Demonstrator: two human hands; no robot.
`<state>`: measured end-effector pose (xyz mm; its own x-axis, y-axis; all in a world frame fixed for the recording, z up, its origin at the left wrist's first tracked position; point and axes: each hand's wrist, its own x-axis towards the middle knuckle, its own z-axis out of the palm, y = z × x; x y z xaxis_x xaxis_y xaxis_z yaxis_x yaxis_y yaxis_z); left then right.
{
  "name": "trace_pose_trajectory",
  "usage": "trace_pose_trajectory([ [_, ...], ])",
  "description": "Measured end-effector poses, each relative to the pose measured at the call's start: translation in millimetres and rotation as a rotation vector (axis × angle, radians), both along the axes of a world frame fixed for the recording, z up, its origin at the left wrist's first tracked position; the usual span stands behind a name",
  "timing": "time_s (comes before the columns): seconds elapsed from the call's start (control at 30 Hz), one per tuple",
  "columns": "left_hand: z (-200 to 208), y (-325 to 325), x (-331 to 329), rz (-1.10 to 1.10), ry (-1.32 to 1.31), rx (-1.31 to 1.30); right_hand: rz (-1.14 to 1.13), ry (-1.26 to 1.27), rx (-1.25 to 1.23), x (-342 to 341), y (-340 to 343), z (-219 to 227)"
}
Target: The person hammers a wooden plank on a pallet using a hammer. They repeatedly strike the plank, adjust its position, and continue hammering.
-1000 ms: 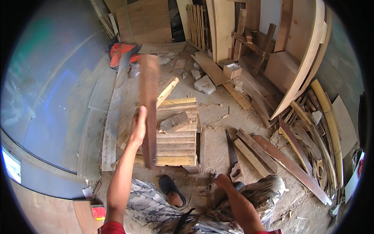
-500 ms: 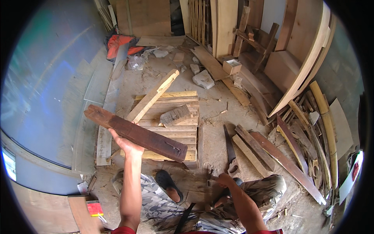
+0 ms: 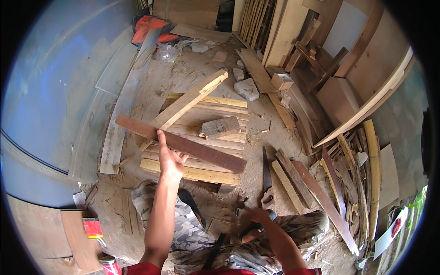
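My left hand (image 3: pixel 172 160) grips a dark reddish-brown wooden plank (image 3: pixel 201 152) near its middle, with the thumb on the near side and fingers underneath. The plank slants above a low slatted wooden platform (image 3: pixel 206 176). On the platform lie a pale wooden batten (image 3: pixel 192 101), partly hidden behind the plank, and a short weathered wood block (image 3: pixel 221 127). My right hand (image 3: pixel 257 215) is closed low between my knees on a hammer (image 3: pixel 241 204); its dark metal head shows past the fingers, while the handle is mostly hidden.
A handsaw (image 3: pixel 266 192) lies on the floor right of the platform, beside loose wood strips (image 3: pixel 293 181). Scrap wood and bamboo (image 3: pixel 355 178) pile up farther right. Stones (image 3: pixel 247 89) and a small open box (image 3: pixel 282 81) lie beyond. Glass sheets (image 3: pixel 98 114) lean along the left.
The plank has turned in my left hand, now showing a narrower side, and has shifted right. My right hand has lowered slightly with the hammer. The head view has tilted a little.
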<state>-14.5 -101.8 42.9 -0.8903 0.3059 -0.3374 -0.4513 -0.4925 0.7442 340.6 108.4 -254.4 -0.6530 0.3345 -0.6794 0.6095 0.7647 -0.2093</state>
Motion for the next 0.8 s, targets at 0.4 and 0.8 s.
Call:
trace_pose_trajectory([
  [0.4,8,-11,5,0.031,-0.040,-0.021,-0.030,-0.128,-0.053,-11,-3,-15],
  [0.8,5,-27,-2,0.075,-0.006,0.084,0.138,0.083,-0.076,-20,-13,0],
])
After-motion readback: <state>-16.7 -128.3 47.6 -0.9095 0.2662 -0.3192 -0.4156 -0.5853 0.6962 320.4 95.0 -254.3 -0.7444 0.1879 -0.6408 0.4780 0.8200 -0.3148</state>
